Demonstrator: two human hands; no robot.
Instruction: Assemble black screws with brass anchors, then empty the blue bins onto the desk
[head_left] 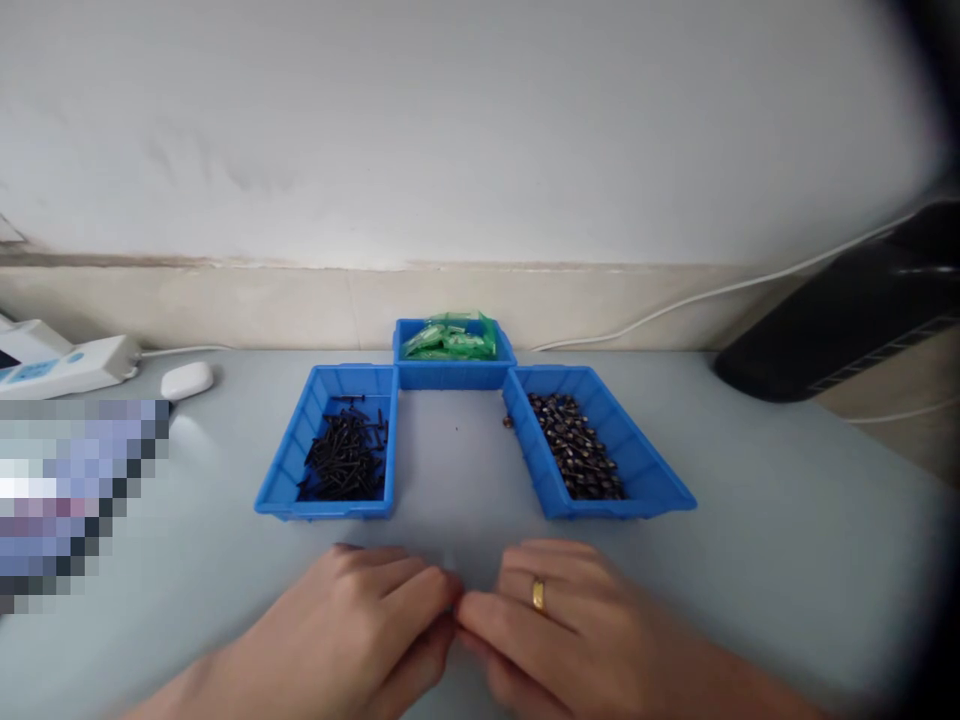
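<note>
My left hand (375,620) and my right hand (555,630) meet fingertip to fingertip low in the view, both with fingers curled and pinched. What they pinch, if anything, is hidden; a faint pale sliver shows between them. A gold ring (538,596) is on my right hand. Beyond my left hand stands a blue bin of black screws (345,455). Past my right hand, another blue bin holds many small shiny brown metal pieces (577,450). Between and behind these, a third blue bin (454,375) contains green clear plastic bags (454,340).
One small metal piece (508,422) lies outside the right bin. On the left are a white earbud case (187,379), a white device (67,360) and a pixelated flat object (67,490). A black object (832,310) and a white cable (697,297) are at right, near the wall.
</note>
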